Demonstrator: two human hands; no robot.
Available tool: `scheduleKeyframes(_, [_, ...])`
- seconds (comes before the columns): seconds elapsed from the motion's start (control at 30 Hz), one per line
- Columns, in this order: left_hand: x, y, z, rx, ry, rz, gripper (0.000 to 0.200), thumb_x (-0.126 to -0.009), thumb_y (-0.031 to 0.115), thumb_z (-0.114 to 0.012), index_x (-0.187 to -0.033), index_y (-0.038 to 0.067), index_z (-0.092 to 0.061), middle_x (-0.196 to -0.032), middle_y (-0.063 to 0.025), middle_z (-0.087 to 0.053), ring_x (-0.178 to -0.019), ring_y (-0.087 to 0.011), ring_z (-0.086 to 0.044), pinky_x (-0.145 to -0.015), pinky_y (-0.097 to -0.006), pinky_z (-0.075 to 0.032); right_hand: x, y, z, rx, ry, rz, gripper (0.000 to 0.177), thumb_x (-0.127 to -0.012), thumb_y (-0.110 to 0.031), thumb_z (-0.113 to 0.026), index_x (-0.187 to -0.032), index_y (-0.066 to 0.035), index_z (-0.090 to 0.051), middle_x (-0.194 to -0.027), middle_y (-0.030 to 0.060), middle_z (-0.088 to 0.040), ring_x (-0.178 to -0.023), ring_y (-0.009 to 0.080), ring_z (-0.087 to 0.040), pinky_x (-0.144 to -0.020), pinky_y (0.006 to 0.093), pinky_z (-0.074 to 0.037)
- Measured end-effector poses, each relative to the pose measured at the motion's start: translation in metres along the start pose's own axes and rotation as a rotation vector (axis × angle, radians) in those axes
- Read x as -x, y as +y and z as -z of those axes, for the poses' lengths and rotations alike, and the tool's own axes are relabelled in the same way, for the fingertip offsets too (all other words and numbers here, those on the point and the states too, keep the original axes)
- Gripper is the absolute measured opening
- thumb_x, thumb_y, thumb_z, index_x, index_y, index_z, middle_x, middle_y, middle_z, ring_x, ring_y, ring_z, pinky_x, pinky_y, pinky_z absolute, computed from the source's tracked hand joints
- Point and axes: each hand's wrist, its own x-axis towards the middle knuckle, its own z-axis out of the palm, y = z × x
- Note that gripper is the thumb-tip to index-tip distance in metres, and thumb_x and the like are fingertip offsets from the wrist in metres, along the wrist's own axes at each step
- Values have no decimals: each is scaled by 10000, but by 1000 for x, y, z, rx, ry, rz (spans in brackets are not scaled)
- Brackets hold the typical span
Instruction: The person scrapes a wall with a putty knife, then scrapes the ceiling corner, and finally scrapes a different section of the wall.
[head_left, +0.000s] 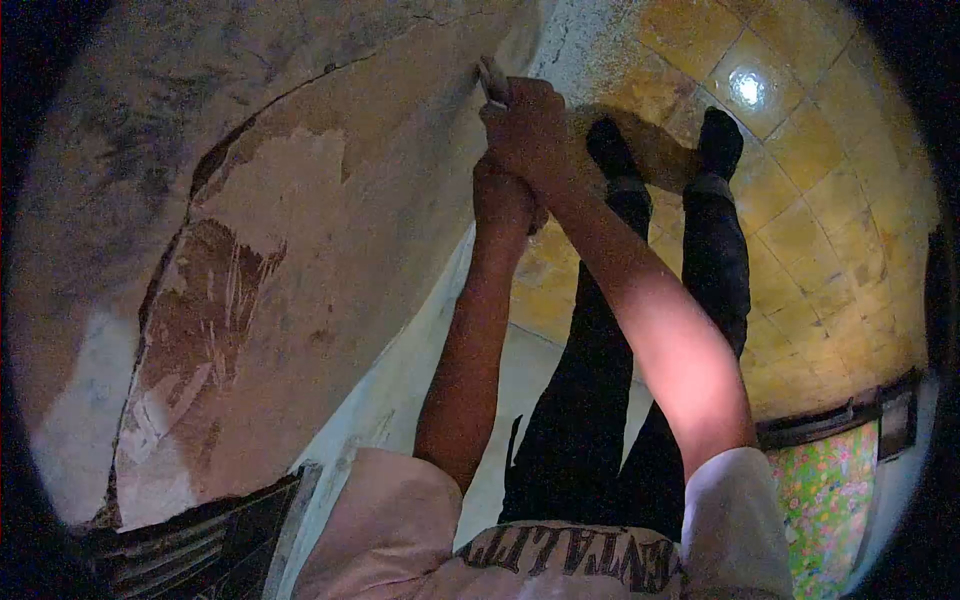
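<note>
Both hands are close together at the upper middle, beside a brown, patchy wall (380, 200). My right hand (527, 122) is wrapped round a short tool (491, 82), whose pale end sticks out towards the wall; its far tip is too dark to make out clearly. Just below, my left hand (505, 200) is closed near the right wrist, and what its fingers hold is hidden. Along the wall runs a long dark crack (203, 175), with a darker scraped patch (205, 300) to its right.
Yellow tiles (800, 225) cover the floor on the right, where my feet in dark socks (720, 145) stand. At the lower left is a dark slatted frame (190, 550). A flowered green cloth (825, 500) hangs at the lower right.
</note>
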Motion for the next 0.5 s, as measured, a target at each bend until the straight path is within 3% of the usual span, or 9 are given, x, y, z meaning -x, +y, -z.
scheduleKeyframes(0.17, [10,-4,4,-78,-20,31,256,-926,294,-490,-867,48,-533,-568,-30,-517,-387,-110,-444,-335,-285,-277,7,-11,7,-64,-54,-38,224,-715,-181,-649,-837,6,-637,-772,229,-628,-767,422,-608,-737,498,-483])
scheduleKeyframes(0.27, [-11,-18,8,150,-108,-70,243,-927,282,-493,-872,48,-532,-591,-39,-532,-390,-113,-446,-336,-289,-276,-4,0,-6,-1,-10,-78,193,-715,-162,-630,-809,6,-629,-765,241,-619,-765,423,-610,-736,497,-483])
scheduleKeyframes(0.37, [-7,-13,5,77,-43,42,204,-926,250,-497,-873,56,-532,-596,-37,-524,-390,-113,-439,-338,-291,-278,-1,6,-5,5,-71,-65,188,-711,-156,-627,-816,-1,-633,-773,245,-617,-760,418,-611,-725,486,-487])
scheduleKeyframes(0.43, [8,-12,10,-159,-42,-95,186,-924,231,-492,-889,54,-537,-598,-34,-524,-394,-112,-443,-341,-293,-285,11,-8,7,-157,-98,-80,204,-712,-163,-630,-841,-5,-639,-775,244,-619,-752,420,-609,-722,490,-485])
scheduleKeyframes(0.5, [11,-9,10,-233,-36,-104,176,-923,217,-489,-910,50,-543,-602,-33,-528,-402,-112,-452,-344,-293,-295,12,-7,7,-171,-112,-91,226,-715,-173,-633,-873,-12,-645,-786,243,-622,-756,419,-609,-730,495,-482])
